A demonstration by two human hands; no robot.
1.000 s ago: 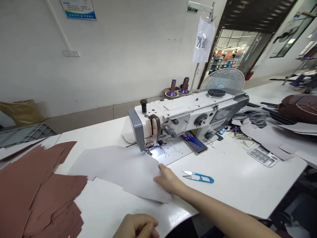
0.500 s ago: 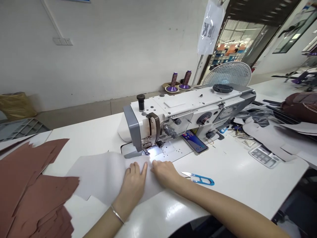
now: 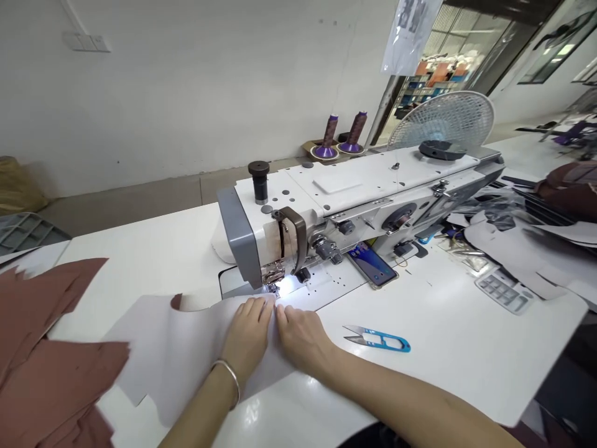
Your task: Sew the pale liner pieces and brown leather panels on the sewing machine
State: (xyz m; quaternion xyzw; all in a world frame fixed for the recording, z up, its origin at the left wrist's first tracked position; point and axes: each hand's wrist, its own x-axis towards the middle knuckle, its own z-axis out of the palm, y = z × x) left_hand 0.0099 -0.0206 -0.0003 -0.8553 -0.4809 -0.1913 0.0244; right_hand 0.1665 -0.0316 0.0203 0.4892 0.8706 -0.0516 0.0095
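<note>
A large pale piece of sheet material [image 3: 196,342] lies in front of the sewing machine [image 3: 280,205], its upper edge by the lit presser foot [image 3: 273,287]. Part of it bulges up at the left, and a curled corner shows a brown face. My left hand [image 3: 248,339], a bangle at its wrist, is closed on the piece's upper edge, fingers together. Just right of it, my right hand [image 3: 303,339] pinches the same edge with bent fingers. The two hands nearly touch below the presser foot. Both thumbs are largely hidden.
Brown cut pieces [image 3: 60,373] are stacked at the left. Blue-handled thread snips [image 3: 377,339] lie right of my right hand. A phone [image 3: 372,264] rests under the machine arm. Pale cut pieces [image 3: 513,249] and two thread cones [image 3: 329,137] are farther off, near a fan [image 3: 448,121].
My left hand has drawn its fingers together on the edge, close to my right hand. The piece now bulges higher at the left, exposing a brown corner. The camera view has shifted slightly.
</note>
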